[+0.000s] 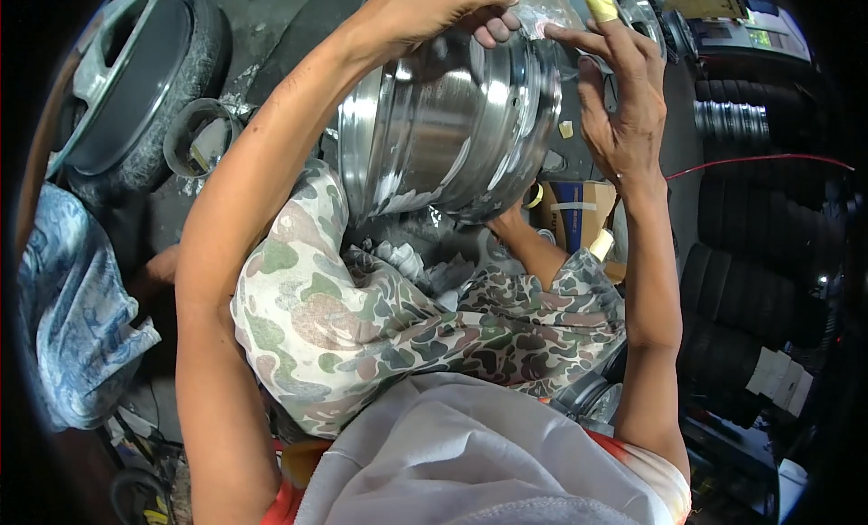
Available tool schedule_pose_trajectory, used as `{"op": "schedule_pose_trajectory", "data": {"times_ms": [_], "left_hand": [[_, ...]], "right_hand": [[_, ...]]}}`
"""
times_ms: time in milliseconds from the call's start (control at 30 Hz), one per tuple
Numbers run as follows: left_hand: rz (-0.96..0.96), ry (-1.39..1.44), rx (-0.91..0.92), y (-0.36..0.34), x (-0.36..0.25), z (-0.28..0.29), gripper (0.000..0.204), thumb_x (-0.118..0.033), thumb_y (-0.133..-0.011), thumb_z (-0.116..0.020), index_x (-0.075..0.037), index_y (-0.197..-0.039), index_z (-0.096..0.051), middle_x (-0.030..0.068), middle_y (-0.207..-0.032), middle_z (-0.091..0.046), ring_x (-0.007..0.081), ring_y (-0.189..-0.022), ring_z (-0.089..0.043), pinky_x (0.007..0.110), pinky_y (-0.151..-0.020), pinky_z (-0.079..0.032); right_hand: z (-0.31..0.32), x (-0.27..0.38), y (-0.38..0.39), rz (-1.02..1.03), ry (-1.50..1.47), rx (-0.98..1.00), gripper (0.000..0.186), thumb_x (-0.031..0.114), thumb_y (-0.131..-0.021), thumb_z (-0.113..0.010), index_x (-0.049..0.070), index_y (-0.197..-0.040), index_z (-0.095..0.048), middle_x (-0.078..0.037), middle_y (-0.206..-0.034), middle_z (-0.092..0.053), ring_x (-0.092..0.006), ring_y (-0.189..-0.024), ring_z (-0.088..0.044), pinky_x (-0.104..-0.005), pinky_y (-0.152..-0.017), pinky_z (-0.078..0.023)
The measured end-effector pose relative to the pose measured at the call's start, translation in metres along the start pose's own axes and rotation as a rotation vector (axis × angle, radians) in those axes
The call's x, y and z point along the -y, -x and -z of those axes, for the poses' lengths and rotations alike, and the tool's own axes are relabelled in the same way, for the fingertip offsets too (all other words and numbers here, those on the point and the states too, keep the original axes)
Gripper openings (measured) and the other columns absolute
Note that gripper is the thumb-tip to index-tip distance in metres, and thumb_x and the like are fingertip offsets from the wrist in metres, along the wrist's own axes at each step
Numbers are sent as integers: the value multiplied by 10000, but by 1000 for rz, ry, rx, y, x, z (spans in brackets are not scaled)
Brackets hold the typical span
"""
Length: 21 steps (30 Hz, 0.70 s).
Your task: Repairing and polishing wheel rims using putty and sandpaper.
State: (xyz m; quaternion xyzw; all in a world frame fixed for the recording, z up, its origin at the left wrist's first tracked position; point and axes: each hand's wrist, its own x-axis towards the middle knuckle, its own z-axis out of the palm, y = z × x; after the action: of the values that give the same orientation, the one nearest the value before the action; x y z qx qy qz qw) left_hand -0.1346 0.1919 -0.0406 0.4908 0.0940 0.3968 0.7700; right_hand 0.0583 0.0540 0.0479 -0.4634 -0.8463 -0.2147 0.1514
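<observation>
A polished silver wheel rim [443, 127] lies on its side at my camouflage-clad legs. Above it, my left hand [470, 14] pinches the edge of a small translucent sheet [549, 5]. My right hand [619, 95] has its fingers apart, the index fingertip touching the sheet at the rim's upper right. A yellow wrapping [599, 0] covers a fingertip of that hand. Whether the sheet is stuck to the rim, I cannot tell.
A tyre with a wheel [127, 91], a round container [199, 141] and a blue patterned cloth [72, 308] are at left. A cardboard box [565, 208] sits beyond my legs. Stacked tyres [741, 290] and a red hose [741, 159] are at right.
</observation>
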Motion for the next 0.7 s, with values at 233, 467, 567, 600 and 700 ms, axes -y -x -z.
{"op": "schedule_pose_trajectory", "data": {"times_ms": [233,467,567,600,700], "left_hand": [[-166,99,-135,-9,10,6,101,-66,-987,-634,30,-1004,-606,165,-841,-709,206,-694,-713,318,-629,-613],[-298,136,-262,-13,16,9,155,-100,-990,-626,48,-1027,-594,163,-870,-712,210,-713,-716,320,-656,-617],[-380,133,-265,-15,18,11,159,-104,-992,-628,45,-1036,-596,159,-878,-712,204,-725,-712,314,-670,-610],[-377,138,-270,-15,19,10,159,-104,-992,-628,45,-1036,-596,159,-878,-712,204,-725,-712,314,-670,-610],[-340,152,-292,-16,15,9,158,-102,-996,-625,46,-1043,-594,158,-883,-711,200,-741,-709,310,-676,-604]], "right_hand": [[11,-18,1,-432,-483,202,617,7,-987,-562,138,-1564,-385,-82,-1096,-758,-204,-1126,-651,-387,-1069,-424],[-4,-20,-23,-225,-72,525,689,47,-897,-513,62,-1568,-356,-183,-1036,-602,-335,-979,-526,-436,-926,-412],[-13,-23,-24,-99,74,581,686,54,-900,-512,58,-1567,-353,-168,-990,-617,-330,-992,-532,-437,-931,-405],[-15,-24,-23,-54,147,612,665,60,-912,-509,62,-1562,-366,-165,-978,-633,-325,-1007,-553,-435,-939,-419],[-21,-33,-12,33,203,599,663,24,-933,-545,117,-1567,-376,-112,-1026,-702,-280,-1091,-593,-422,-1002,-417]]}}
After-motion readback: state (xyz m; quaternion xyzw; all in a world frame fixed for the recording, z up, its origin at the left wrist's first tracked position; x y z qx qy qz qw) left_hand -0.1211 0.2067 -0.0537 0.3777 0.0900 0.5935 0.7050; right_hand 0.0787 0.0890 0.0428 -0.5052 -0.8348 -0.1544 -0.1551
